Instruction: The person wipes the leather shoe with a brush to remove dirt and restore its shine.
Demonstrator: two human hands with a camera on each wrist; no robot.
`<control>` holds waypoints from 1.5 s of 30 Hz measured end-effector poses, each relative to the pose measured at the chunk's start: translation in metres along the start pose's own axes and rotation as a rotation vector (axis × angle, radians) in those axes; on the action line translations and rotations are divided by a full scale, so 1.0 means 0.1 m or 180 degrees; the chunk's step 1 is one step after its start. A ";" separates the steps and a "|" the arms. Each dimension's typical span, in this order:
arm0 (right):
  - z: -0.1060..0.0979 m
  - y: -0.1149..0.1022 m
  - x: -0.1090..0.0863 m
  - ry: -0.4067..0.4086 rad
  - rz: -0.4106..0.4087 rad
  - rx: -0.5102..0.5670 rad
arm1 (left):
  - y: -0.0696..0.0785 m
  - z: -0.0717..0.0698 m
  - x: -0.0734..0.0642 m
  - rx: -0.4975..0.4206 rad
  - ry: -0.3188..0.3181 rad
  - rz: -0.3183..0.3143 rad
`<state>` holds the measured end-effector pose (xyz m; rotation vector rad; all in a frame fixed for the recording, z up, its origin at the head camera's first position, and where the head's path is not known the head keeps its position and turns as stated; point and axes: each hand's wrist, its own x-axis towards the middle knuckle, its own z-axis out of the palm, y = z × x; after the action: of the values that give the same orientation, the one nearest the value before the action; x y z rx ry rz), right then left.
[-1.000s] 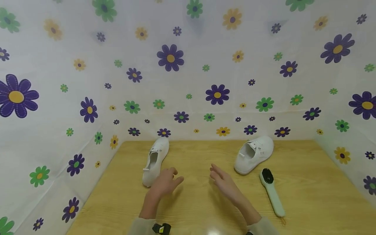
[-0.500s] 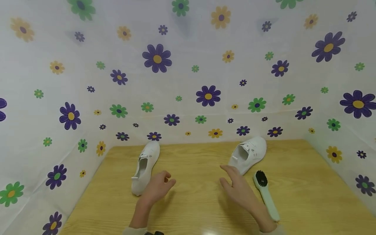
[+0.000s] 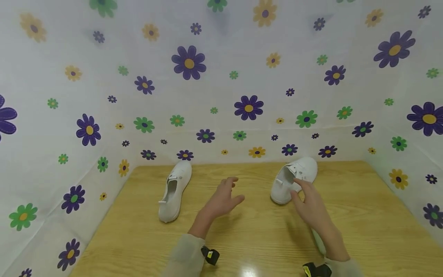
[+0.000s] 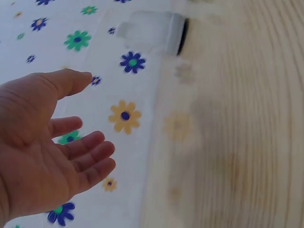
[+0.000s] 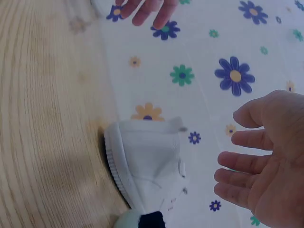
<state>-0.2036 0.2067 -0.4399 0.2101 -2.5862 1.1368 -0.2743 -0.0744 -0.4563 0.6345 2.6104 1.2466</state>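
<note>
Hovering over a wood-grain tabletop (image 3: 256,231), a person's left hand (image 3: 221,198) and right hand (image 3: 313,206) are both loosely open and hold nothing — fingers slightly bent, thumbs spread from them. The left hand is between 2 white shoes, apart from the left shoe (image 3: 177,197), which stands sole-down with its toe near the back edge. The right hand overlaps the right shoe (image 3: 306,171) in the head view, but the right wrist view shows a gap between fingers and shoe. Beneath that hand lies a brush (image 3: 319,241), mostly hidden, its pale green handle showing beside the forearm. A white floral sheet (image 3: 221,92) rises along the back and both sides; the right shoe's toe also points to that back edge. Room for moving sideways lies between the shoes — a broad stretch of wood grain reaching to the front.
</note>
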 end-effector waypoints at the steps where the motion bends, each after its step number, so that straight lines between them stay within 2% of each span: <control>1: -0.03 0.02 0.01 0.0005 0.0022 -0.0016 | 0.02 0.06 0.05 -0.0022 -0.0023 0.0042; 5: -0.13 0.09 0.04 0.0085 0.0088 -0.0042 | 0.15 0.30 0.23 -0.0143 -0.0069 0.0061; 9: -0.20 0.14 0.03 0.0066 0.0204 -0.0141 | 0.26 0.54 0.39 -0.0108 -0.0054 0.0005; 19: -0.35 0.31 0.00 -0.0505 0.0739 -0.0420 | 0.48 1.00 0.69 0.0059 0.0033 -0.0280; 25: -0.34 0.35 -0.03 -0.0647 0.0797 -0.0456 | 0.49 1.22 0.76 0.0091 0.0250 -0.0490; 29: -0.27 0.33 -0.02 -0.0761 0.0870 -0.0436 | 0.46 1.28 0.78 0.0245 0.0469 -0.0560; 33: -0.20 0.31 0.01 -0.0835 0.0823 -0.0402 | 0.40 1.24 0.80 0.0368 0.0672 -0.0555; 39: -0.23 0.31 0.00 -0.0915 0.0875 -0.0398 | 0.35 1.18 0.80 0.0280 0.0564 -0.0483; 45: -0.30 0.38 -0.01 -0.0919 0.0868 -0.0485 | 0.32 1.18 0.80 0.0351 0.0475 -0.0396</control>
<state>-0.2053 0.2548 -0.4474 -0.0170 -3.0170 1.0539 -0.2964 0.0613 -0.5045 0.4028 2.8078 1.1614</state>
